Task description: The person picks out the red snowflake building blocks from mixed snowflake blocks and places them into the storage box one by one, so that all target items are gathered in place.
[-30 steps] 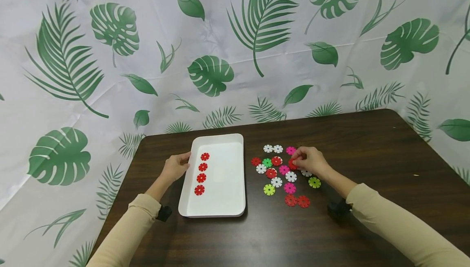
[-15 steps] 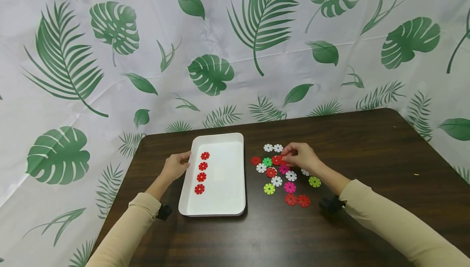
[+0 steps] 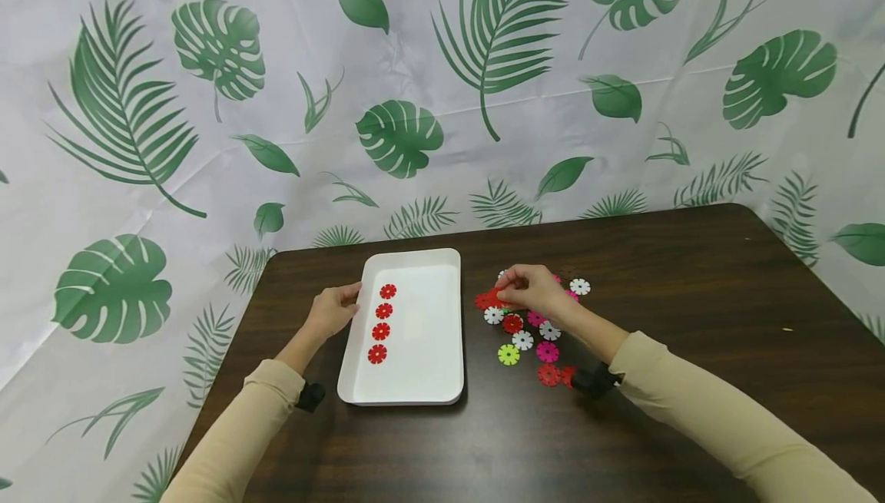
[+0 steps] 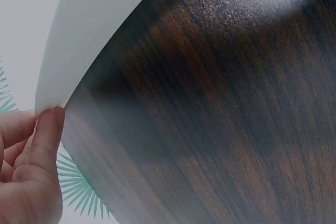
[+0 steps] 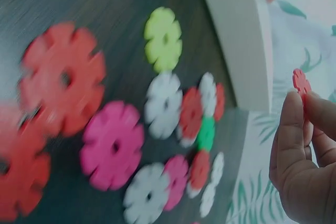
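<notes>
My right hand (image 3: 535, 292) pinches a red notched plastic disc (image 5: 301, 81) between thumb and fingertips. In the head view it is over the left side of a spread of similar discs. My left hand (image 3: 332, 310) grips the left rim of a white rectangular tray (image 3: 429, 334), thumb and finger on its edge in the left wrist view. Inside the tray several red discs (image 3: 381, 331) form a column along the left side. Loose discs on the table include a yellow one (image 3: 508, 355), a pink one (image 3: 548, 352) and a white one (image 3: 522, 340). The right hand hides some of them.
The dark wooden table (image 3: 664, 288) carries everything. Two red discs (image 5: 63, 80) lie nearest the front of the spread, partly behind the black right wrist camera (image 3: 594, 380) in the head view. A white leaf-print cloth (image 3: 297, 119) hangs behind the table.
My right hand has moved left across the loose discs with the red disc in its fingers, uncovering discs on the right. The left hand stays on the tray rim.
</notes>
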The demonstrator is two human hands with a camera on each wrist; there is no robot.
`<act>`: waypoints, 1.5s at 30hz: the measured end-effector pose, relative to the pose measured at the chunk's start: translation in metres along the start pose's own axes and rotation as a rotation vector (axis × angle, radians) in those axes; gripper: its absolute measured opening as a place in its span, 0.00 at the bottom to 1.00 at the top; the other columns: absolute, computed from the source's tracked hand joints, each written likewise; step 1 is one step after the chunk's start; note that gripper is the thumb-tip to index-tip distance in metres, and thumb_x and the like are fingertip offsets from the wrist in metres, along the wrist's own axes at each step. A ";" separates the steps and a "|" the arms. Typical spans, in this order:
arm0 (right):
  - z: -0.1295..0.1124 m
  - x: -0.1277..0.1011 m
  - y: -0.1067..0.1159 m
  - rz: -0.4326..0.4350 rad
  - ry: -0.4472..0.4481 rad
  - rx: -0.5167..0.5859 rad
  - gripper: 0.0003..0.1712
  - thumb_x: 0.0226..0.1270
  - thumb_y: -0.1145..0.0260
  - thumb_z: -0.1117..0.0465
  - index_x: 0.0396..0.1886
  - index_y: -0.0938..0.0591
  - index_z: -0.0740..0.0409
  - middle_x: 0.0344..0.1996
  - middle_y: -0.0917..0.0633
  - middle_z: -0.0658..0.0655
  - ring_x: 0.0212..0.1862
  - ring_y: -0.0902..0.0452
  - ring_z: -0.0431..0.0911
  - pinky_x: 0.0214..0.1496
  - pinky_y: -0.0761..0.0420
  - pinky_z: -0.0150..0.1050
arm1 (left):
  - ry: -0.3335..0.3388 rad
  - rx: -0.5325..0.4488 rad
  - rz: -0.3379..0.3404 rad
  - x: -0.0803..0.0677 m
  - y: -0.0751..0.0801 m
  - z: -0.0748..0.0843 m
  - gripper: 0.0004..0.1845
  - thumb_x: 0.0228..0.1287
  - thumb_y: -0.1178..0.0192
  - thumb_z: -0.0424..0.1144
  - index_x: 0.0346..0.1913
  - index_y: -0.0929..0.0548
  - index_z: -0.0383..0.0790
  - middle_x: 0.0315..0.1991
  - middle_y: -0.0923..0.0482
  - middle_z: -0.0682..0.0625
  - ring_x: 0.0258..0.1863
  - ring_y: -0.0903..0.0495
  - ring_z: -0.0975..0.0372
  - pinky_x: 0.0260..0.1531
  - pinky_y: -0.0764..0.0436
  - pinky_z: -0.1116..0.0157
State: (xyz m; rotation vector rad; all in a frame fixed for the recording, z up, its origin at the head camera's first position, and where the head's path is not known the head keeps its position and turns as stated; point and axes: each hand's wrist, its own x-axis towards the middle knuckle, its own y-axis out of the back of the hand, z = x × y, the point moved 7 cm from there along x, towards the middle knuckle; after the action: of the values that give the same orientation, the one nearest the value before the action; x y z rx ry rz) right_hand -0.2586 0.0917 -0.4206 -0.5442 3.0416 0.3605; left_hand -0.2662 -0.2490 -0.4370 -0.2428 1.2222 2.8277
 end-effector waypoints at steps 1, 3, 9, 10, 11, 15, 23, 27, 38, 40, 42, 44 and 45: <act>-0.002 0.001 -0.004 -0.006 0.001 0.005 0.11 0.60 0.36 0.72 0.42 0.23 0.74 0.29 0.20 0.58 0.34 0.20 0.51 0.45 0.17 0.50 | 0.001 -0.001 0.001 0.000 0.000 0.000 0.26 0.65 0.45 0.28 0.66 0.32 0.35 0.63 0.31 0.36 0.53 0.22 0.46 0.52 0.23 0.53; -0.007 0.003 -0.012 -0.015 0.000 0.007 0.11 0.60 0.36 0.71 0.42 0.22 0.73 0.29 0.21 0.58 0.33 0.21 0.48 0.45 0.17 0.51 | -0.005 0.005 0.000 0.000 0.000 0.000 0.26 0.65 0.46 0.28 0.66 0.32 0.34 0.63 0.31 0.36 0.53 0.22 0.46 0.52 0.23 0.53; -0.020 0.009 -0.038 -0.050 0.014 0.004 0.10 0.59 0.35 0.71 0.40 0.21 0.71 0.30 0.20 0.60 0.31 0.20 0.49 0.42 0.16 0.50 | -0.009 0.008 0.005 0.000 0.000 0.000 0.26 0.65 0.46 0.28 0.66 0.32 0.34 0.63 0.31 0.36 0.54 0.23 0.46 0.52 0.23 0.53; -0.022 0.010 -0.043 -0.058 0.018 0.009 0.09 0.59 0.35 0.71 0.40 0.21 0.71 0.29 0.20 0.60 0.31 0.20 0.50 0.42 0.16 0.50 | -0.009 0.009 0.005 0.000 0.000 0.000 0.26 0.65 0.46 0.27 0.66 0.32 0.34 0.63 0.31 0.36 0.54 0.23 0.46 0.52 0.23 0.53; -0.024 0.010 -0.048 -0.065 0.018 0.016 0.09 0.59 0.35 0.71 0.39 0.21 0.71 0.29 0.20 0.59 0.31 0.20 0.50 0.42 0.16 0.50 | -0.010 0.012 0.004 0.000 0.000 0.000 0.25 0.65 0.46 0.27 0.66 0.32 0.34 0.63 0.31 0.36 0.54 0.23 0.46 0.52 0.23 0.53; -0.029 0.013 -0.067 -0.090 0.021 0.048 0.08 0.58 0.36 0.73 0.38 0.21 0.72 0.25 0.21 0.56 0.29 0.23 0.45 0.40 0.15 0.48 | -0.013 0.004 0.004 -0.001 0.001 0.001 0.25 0.64 0.46 0.27 0.65 0.32 0.33 0.63 0.31 0.36 0.55 0.23 0.46 0.52 0.23 0.54; -0.033 0.017 -0.109 -0.147 0.017 0.079 0.06 0.58 0.36 0.73 0.36 0.20 0.71 0.22 0.22 0.53 0.27 0.24 0.41 0.39 0.15 0.45 | -0.010 -0.003 0.006 -0.001 0.001 0.001 0.26 0.64 0.46 0.26 0.66 0.32 0.33 0.63 0.31 0.36 0.55 0.24 0.46 0.52 0.23 0.53; -0.033 0.017 -0.132 -0.174 0.010 0.081 0.05 0.58 0.36 0.74 0.35 0.20 0.71 0.22 0.21 0.54 0.26 0.23 0.40 0.35 0.15 0.40 | -0.004 -0.006 0.001 -0.002 0.001 0.001 0.25 0.64 0.47 0.26 0.66 0.32 0.33 0.63 0.31 0.36 0.57 0.25 0.46 0.53 0.24 0.53; -0.021 0.014 -0.177 -0.174 -0.043 0.027 0.03 0.55 0.33 0.74 0.30 0.19 0.69 0.18 0.24 0.51 0.20 0.27 0.39 0.27 0.17 0.34 | -0.008 0.009 0.000 -0.003 0.004 0.005 0.25 0.64 0.46 0.27 0.65 0.32 0.33 0.63 0.31 0.36 0.57 0.25 0.45 0.53 0.24 0.52; -0.019 0.014 -0.184 -0.172 -0.041 0.003 0.03 0.54 0.33 0.73 0.29 0.19 0.69 0.17 0.25 0.50 0.19 0.28 0.39 0.24 0.20 0.30 | -0.008 0.013 0.001 -0.003 0.004 0.005 0.25 0.64 0.46 0.27 0.65 0.31 0.34 0.63 0.31 0.36 0.57 0.25 0.45 0.53 0.24 0.53; -0.017 0.013 -0.189 -0.172 -0.034 -0.020 0.02 0.53 0.32 0.74 0.28 0.19 0.68 0.16 0.25 0.49 0.18 0.29 0.38 0.21 0.23 0.27 | -0.010 0.017 0.002 -0.003 0.004 0.005 0.25 0.64 0.46 0.27 0.65 0.31 0.34 0.62 0.30 0.36 0.56 0.25 0.45 0.53 0.23 0.53; -0.016 0.012 -0.194 -0.170 -0.029 -0.043 0.03 0.52 0.32 0.74 0.26 0.19 0.67 0.15 0.26 0.49 0.18 0.29 0.39 0.19 0.25 0.25 | -0.013 0.020 0.002 -0.003 0.004 0.005 0.25 0.64 0.46 0.27 0.65 0.31 0.34 0.62 0.30 0.36 0.56 0.24 0.46 0.52 0.23 0.53; -0.016 0.012 -0.196 -0.170 -0.028 -0.056 0.03 0.52 0.32 0.74 0.26 0.18 0.67 0.15 0.26 0.49 0.18 0.30 0.38 0.19 0.27 0.25 | -0.016 0.021 0.002 -0.003 0.004 0.005 0.25 0.64 0.46 0.27 0.65 0.31 0.33 0.62 0.30 0.36 0.55 0.24 0.46 0.52 0.23 0.53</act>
State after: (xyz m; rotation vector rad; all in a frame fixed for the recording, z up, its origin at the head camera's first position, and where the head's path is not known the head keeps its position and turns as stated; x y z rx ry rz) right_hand -0.2021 -0.0951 -0.4498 -0.7870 2.9383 0.4420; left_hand -0.2643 -0.2480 -0.4306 -0.2181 1.2492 2.8115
